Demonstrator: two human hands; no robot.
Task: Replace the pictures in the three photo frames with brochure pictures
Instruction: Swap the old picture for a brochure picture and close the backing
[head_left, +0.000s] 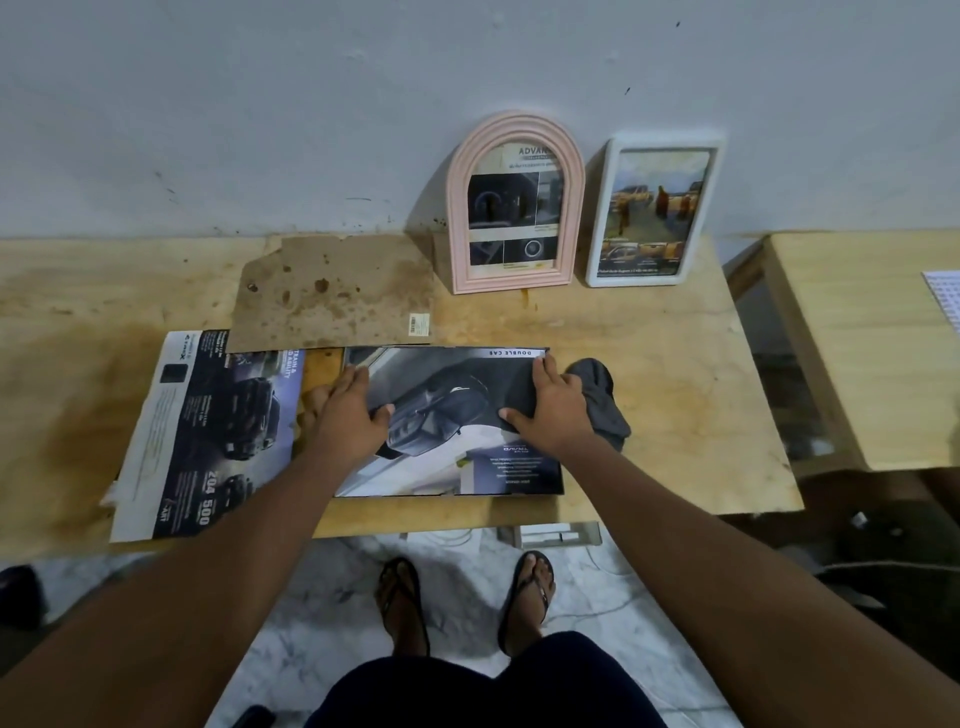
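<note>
The left hand (348, 410) and right hand (550, 410) lie flat with fingers (543, 369) straight, gripping nothing. They press a car brochure page (457, 415) near the front edge of the tabletop (675, 395). At the back edge a pink arched frame (511, 281) holds a brochure cutting, and beside it a white frame (634, 279) holds a picture with yellow cars.

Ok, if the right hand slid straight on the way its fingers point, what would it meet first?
Probably the pink arched frame. The right hand lies flat on the brochure page, fingers aimed away and slightly left; past the page's edge only bare table shows before the frame, though depth is unclear.
</note>
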